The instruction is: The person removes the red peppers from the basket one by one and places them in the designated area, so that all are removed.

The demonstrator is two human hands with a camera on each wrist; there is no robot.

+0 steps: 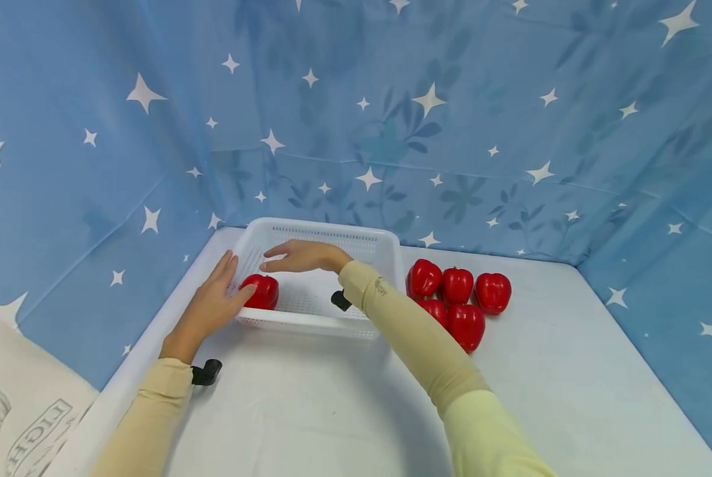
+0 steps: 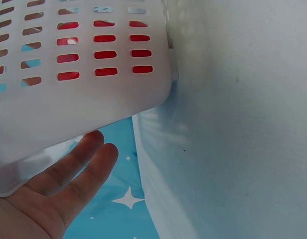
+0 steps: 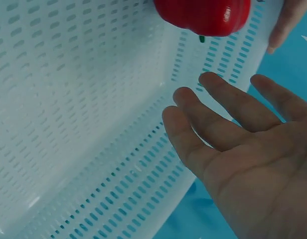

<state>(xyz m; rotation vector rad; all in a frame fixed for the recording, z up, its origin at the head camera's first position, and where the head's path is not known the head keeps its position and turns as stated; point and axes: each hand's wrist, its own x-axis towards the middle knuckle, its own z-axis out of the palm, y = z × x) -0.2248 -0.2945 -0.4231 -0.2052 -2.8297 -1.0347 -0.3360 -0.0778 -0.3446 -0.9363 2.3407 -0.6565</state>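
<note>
A white slotted plastic basket [image 1: 308, 322] stands at the back of the table with one red bell pepper [image 1: 263, 293] at its left end. My left hand [image 1: 209, 308] is at the basket's left end, fingers straight, its thumb overlapping the pepper in the head view. From the left wrist, two fingers of that hand [image 2: 78, 184] show by the basket's wall [image 2: 83, 102], with red behind the slots. Over the basket reaches my right hand [image 1: 305, 257], fingers spread and holding nothing. The right wrist view has the hand [image 3: 253, 144] below the pepper [image 3: 203, 15] in the picture.
Several more red bell peppers [image 1: 466, 326] lie grouped on the white table [image 1: 577, 371], just right of the basket and partly behind my right forearm. A blue star-patterned curtain [image 1: 356, 132] hangs along the back and sides. Pale printed cloth [image 1: 22, 404] shows at the lower left.
</note>
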